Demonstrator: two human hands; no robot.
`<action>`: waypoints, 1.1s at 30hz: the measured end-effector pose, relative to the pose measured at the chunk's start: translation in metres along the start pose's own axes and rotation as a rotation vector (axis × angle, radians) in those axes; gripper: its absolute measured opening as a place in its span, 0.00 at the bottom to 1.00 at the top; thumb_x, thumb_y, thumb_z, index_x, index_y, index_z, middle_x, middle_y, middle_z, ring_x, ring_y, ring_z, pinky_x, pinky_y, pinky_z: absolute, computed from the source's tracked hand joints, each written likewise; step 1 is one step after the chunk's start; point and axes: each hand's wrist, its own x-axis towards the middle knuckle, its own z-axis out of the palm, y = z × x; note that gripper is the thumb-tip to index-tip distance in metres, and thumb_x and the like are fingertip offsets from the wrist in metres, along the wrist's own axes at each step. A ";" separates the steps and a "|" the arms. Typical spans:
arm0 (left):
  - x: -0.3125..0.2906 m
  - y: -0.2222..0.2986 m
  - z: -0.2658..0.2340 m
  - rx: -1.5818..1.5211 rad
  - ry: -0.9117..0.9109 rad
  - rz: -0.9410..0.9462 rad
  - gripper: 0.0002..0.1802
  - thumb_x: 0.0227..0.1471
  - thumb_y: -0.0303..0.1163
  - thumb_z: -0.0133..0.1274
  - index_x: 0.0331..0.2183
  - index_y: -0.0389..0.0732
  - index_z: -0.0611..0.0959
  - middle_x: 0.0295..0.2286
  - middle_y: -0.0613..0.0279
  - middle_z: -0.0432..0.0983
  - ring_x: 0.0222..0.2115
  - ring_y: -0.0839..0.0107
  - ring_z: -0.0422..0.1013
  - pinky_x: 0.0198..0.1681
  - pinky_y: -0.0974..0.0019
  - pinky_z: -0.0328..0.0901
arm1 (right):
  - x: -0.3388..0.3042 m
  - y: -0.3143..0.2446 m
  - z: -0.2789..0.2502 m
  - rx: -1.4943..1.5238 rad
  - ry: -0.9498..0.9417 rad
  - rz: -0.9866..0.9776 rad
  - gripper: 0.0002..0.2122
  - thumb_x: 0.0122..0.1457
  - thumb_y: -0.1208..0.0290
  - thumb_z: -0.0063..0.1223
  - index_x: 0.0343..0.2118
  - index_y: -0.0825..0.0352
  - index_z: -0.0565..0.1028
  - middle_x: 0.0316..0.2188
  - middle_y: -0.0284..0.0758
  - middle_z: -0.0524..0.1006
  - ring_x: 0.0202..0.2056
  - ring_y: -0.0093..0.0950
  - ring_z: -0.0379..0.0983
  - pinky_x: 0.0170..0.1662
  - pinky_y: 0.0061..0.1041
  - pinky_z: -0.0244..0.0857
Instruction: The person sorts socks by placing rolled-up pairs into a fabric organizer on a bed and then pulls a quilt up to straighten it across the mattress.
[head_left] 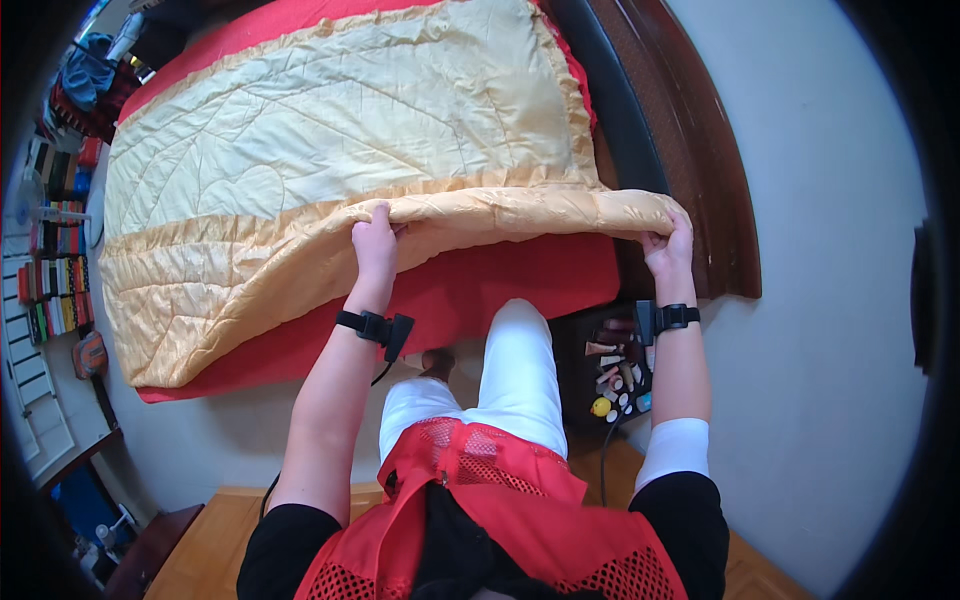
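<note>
A quilted comforter [350,120], cream on one face and golden on the other, covers most of a bed with a red sheet [500,280]. Its near edge is folded back, golden side up, and lifted off the sheet on the right. My left hand [376,250] is closed on that fold near its middle, thumb on top. At the fold's right end, beside the headboard, my right hand [670,246] grips the corner, fingers curled beneath it. To the left, the golden flap [190,310] lies at the bed's near left corner. One of my knees rests against the red sheet.
A dark brown headboard [690,130] borders the bed on the right. Below it, a dark bedside stand [575,360] carries small bottles, tubes and a yellow item. Shelves with books [60,290] stand at far left. Clothes [88,75] are piled beyond the bed's foot.
</note>
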 end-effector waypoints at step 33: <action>0.395 0.234 0.158 0.154 0.219 0.324 0.15 0.61 0.34 0.51 0.39 0.30 0.73 0.33 0.48 0.80 0.28 0.59 0.81 0.28 0.62 0.76 | 0.303 -0.070 0.405 0.203 -0.432 -0.033 0.09 0.64 0.67 0.49 0.44 0.64 0.74 0.44 0.41 0.77 0.43 0.36 0.77 0.50 0.36 0.76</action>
